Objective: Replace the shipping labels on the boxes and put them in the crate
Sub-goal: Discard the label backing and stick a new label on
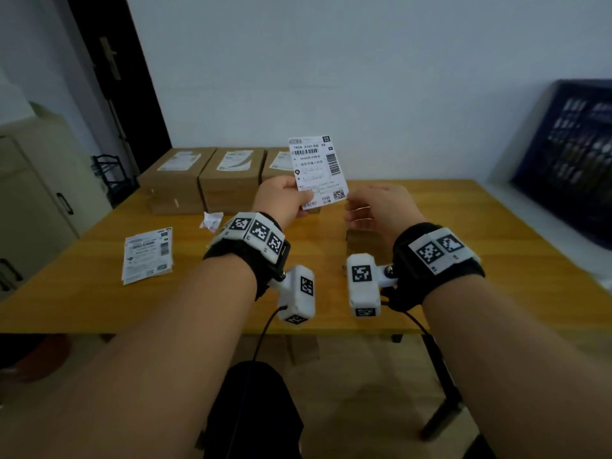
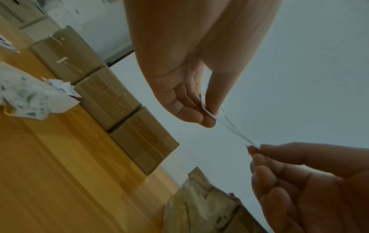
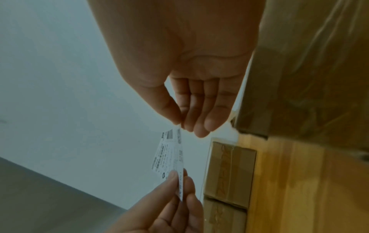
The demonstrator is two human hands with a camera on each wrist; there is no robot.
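My left hand (image 1: pixel 303 197) pinches a white printed shipping label (image 1: pixel 318 170) by its lower edge and holds it upright above the table. My right hand (image 1: pixel 351 203) pinches the label's lower right corner between thumb (image 3: pixel 171 113) and forefinger. The left wrist view shows the label (image 2: pixel 231 126) edge-on between both hands. A brown cardboard box (image 1: pixel 364 241) lies on the table under my right hand, mostly hidden. Three more cardboard boxes (image 1: pixel 231 180) with labels on top stand in a row at the table's far left. The dark blue crate (image 1: pixel 569 160) leans against the right wall.
A stack of fresh labels (image 1: pixel 148 255) lies on the left of the wooden table (image 1: pixel 463 260). A crumpled white paper (image 1: pixel 211 221) sits in front of the boxes. A beige cabinet (image 1: pixel 33 193) stands at the far left.
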